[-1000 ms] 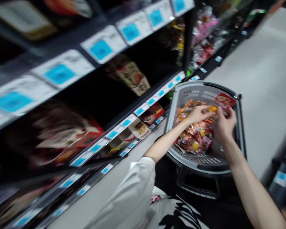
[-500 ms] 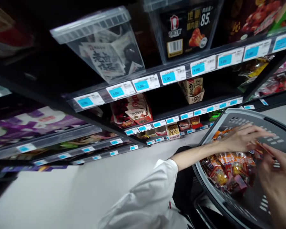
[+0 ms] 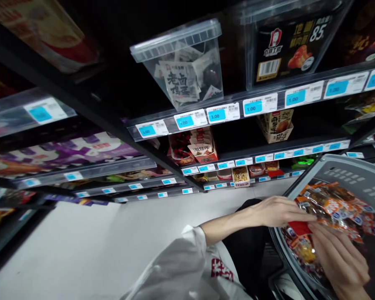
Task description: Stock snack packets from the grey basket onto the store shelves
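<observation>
My left hand (image 3: pixel 279 211) reaches in from the white sleeve, its fingers closed on one edge of a small red packet (image 3: pixel 300 228). Against the packet's other edge press the fingers of my right hand (image 3: pixel 340 254). Both hands are over a grey basket (image 3: pixel 339 160), near its left rim. Inside lie several clear snack packets with orange print (image 3: pixel 337 206). More small wrapped snacks (image 3: pixel 304 252) sit lower down, partly hidden by my right hand. The packet's print cannot be read.
Black shelves (image 3: pixel 206 164) with price tags rise ahead. They bear a clear plastic tub of packets (image 3: pixel 187 75), a black-labelled tub (image 3: pixel 284 54), a box of red packets (image 3: pixel 203 146) and a beige carton (image 3: pixel 279 127). Pale floor (image 3: pixel 112 241) lies to the left.
Both hands have moved left across the basket and drawn close together, the red packet now showing between them. More orange-printed packets are uncovered. The view has shifted left.
</observation>
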A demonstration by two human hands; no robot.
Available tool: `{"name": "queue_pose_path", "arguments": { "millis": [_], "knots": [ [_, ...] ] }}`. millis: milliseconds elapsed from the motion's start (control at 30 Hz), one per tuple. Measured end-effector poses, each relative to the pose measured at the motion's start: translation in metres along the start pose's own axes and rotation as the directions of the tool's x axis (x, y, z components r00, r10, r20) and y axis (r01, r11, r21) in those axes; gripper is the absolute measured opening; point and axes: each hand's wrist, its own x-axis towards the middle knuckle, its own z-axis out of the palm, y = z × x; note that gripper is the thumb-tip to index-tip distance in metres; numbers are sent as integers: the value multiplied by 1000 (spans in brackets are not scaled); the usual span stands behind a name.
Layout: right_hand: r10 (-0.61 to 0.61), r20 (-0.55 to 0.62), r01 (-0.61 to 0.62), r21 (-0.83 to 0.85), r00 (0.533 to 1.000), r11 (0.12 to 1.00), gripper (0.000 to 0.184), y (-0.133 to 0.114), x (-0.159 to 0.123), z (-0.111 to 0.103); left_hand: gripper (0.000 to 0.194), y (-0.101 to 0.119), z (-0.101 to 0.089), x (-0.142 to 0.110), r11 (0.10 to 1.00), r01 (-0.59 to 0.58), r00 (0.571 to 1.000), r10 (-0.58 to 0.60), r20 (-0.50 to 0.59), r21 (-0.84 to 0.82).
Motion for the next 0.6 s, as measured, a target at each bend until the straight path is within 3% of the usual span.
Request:
{"name": "queue_pose_path", "arguments": {
  "millis": [67,133,167,267,333,433,533,600],
  "knots": [
    [-119,-108,114,-49,987,992,76,-8,1,12,39,-1,2,-30,999,47,993,-47,-110,5],
    [-74,-203,54,-104,976,993,79,-14,5,24,35,2,-6,-64,996,92,948,-89,-307,-7],
    [-12,-206,-8,-95,979,995,76,-16,7,30,37,5,-14,-82,993,114,901,-110,-419,-15],
    [91,44,-92,10,995,996,71,-13,5,52,45,15,-52,-139,969,244,721,-167,-673,21],
    [111,209,-124,52,972,991,76,-8,-4,67,48,18,-82,-177,902,412,650,-194,-735,127],
    [153,345,-188,69,926,980,94,-5,-22,82,38,7,-124,-229,707,632,464,-18,-886,317],
    [157,416,-186,28,895,982,108,-6,-35,87,19,-19,-159,-264,546,770,414,-37,-910,328],
    [163,413,-170,-22,896,985,105,-7,-38,88,26,-38,-177,-275,439,837,418,-131,-899,326]
  ]
}}
